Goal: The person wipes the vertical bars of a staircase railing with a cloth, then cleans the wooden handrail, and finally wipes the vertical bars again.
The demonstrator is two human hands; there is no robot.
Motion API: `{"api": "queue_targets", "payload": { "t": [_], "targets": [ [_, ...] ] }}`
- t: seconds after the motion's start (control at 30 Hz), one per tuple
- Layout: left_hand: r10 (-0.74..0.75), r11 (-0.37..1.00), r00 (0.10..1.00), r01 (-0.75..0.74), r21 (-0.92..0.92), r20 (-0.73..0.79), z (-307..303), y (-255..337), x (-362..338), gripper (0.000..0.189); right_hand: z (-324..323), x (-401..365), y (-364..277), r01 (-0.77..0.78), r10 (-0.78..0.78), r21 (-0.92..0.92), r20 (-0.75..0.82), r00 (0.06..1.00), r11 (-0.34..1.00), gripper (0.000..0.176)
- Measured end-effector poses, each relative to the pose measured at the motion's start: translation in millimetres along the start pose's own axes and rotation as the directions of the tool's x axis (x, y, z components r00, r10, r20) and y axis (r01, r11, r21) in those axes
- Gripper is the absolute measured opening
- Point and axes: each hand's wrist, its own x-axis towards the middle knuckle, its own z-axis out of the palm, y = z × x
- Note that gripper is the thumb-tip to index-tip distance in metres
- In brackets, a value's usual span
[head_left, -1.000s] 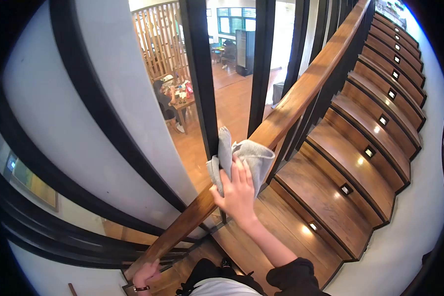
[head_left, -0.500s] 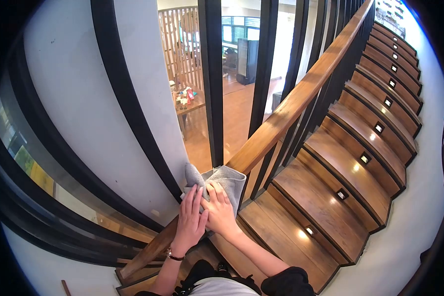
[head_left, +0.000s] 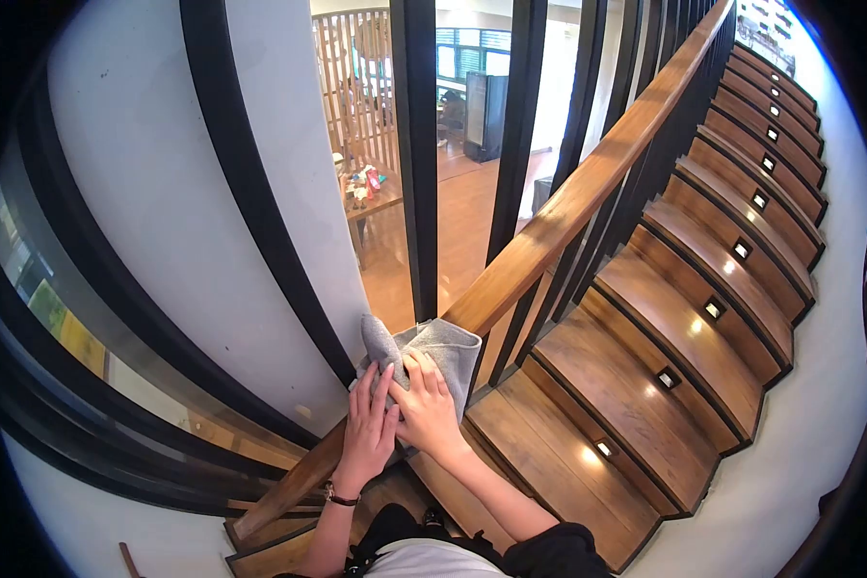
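A grey cloth [head_left: 453, 349] lies folded over the wooden handrail [head_left: 573, 207], its corners sticking up past my fingertips. Both hands press on it from above. My left hand [head_left: 368, 429] rests on the cloth's left part, fingers close together and pointing forward, with a dark bracelet on the wrist. Beside it, my right hand [head_left: 428, 403] has its fingers bent onto the middle of the cloth, and its thumb side touches the left hand. The rail directly beneath the cloth is hidden.
Black vertical bars [head_left: 414, 164] stand along the handrail. Wooden stairs [head_left: 588, 385] with small lights rise to the right beside a white wall [head_left: 790, 433]. Beyond the bars are a table with items [head_left: 376, 204] and a dark cabinet [head_left: 486, 116]. A white panel [head_left: 289, 144] stands at left.
Both hands and the cloth are nearly in the same place. The hands have shifted very slightly left on the cloth.
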Motion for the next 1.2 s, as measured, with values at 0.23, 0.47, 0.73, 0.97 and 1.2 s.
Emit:
{"api": "queue_targets", "payload": {
  "t": [0.23,0.47,0.73,0.97,1.2],
  "targets": [
    [0.002,1.000,1.000,-0.002,0.001,-0.002,0.9,-1.5,-0.1,0.054,-2.6,0.5,-0.3,-0.011,0.011,0.004,0.031,0.999,1.000,0.054],
    [-0.008,1.000,1.000,0.008,0.000,0.003,0.0,-1.3,0.1,0.054,1.0,0.6,0.3,-0.003,0.003,0.020,-0.001,1.000,1.000,0.050],
    [-0.004,1.000,1.000,0.004,0.005,-0.001,0.2,-2.0,0.1,0.053,1.7,0.2,-0.1,-0.013,0.013,0.014,0.010,1.000,1.000,0.050],
    [0.003,1.000,1.000,-0.003,-0.001,-0.008,1.2,-3.6,0.1,0.054,3.0,-0.2,0.6,-0.011,0.011,0.012,0.012,1.000,1.000,0.051],
    [0.003,1.000,1.000,-0.003,0.002,-0.012,-0.1,-2.3,0.1,0.054,2.3,0.3,-0.1,-0.012,0.012,0.018,0.012,1.000,1.000,0.051]
  ]
}}
